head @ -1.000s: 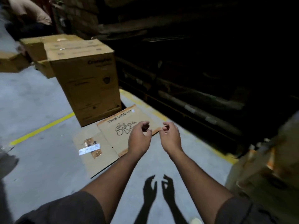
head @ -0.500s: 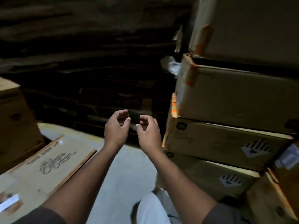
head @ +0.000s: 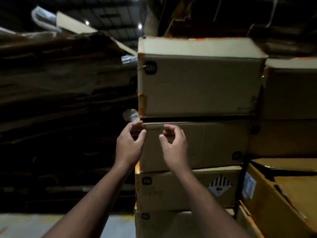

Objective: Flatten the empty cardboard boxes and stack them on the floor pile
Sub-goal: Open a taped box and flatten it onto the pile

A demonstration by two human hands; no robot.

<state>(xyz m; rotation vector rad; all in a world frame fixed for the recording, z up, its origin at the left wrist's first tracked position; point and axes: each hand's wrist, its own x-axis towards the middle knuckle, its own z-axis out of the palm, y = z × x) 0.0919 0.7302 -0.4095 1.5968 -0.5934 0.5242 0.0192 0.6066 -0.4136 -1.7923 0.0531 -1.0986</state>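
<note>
**Both hands raised in front of the stacked boxes**

I see a dim warehouse with ceiling lights [head: 139, 26] far above and a dark wall of flattened cardboard [head: 65, 103] to the left of the box stack. The stack stands in the middle. Its top box [head: 199, 86] carries a black square logo and orange tape on its left edge. Under it sits the second box [head: 214, 143], then a third box [head: 180, 188] with a striped diamond label [head: 219, 185]. More boxes stand to the right of the stack.

The left hand [head: 129, 145] is at the upper left corner of the second box, its fingers loosely curled, and I cannot tell if they touch the corner. The right hand [head: 175, 145] is just beside it, in front of the same box, fingers also loosely curled, grasping nothing.
</note>
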